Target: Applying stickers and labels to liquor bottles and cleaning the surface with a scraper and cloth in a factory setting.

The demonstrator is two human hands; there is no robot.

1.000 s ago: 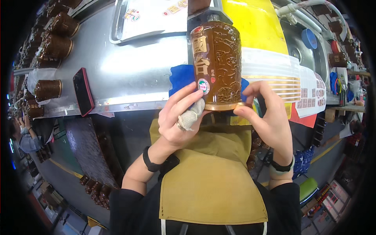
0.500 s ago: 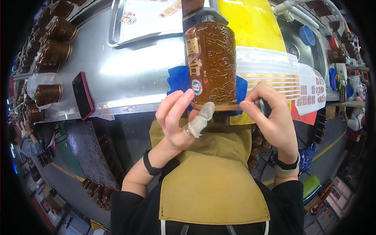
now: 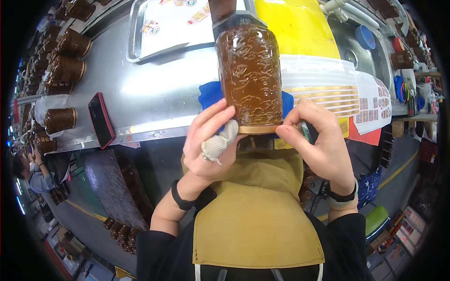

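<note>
A glossy brown bottle [image 3: 251, 77] with raised relief lies with its base toward me and its neck end in a dark cradle [image 3: 239, 21]. A narrow gold strip [image 3: 258, 129] runs along its base edge. My left hand [image 3: 211, 140] is closed against the bottle's lower left side, its thumb wrapped in pale knitted cloth. At the base's right end, my right hand [image 3: 321, 143] pinches the gold strip between thumb and forefinger. A dark green slim object [image 3: 307, 132] shows inside that hand; its kind is unclear. Blue cloth [image 3: 211, 95] shows beside the bottle.
White backing with gold strips [image 3: 323, 96] lies right of the bottle, beside a sticker sheet [image 3: 372, 105]. A phone [image 3: 101, 121] rests on the metal bench at left. A tray [image 3: 136, 42] with stickers stands behind. More brown bottles [image 3: 68, 69] line the far left.
The bottle has turned, so its lettered side and round label are out of sight and relief faces up. My left fingers have closed in on it; my right hand has shifted slightly left.
</note>
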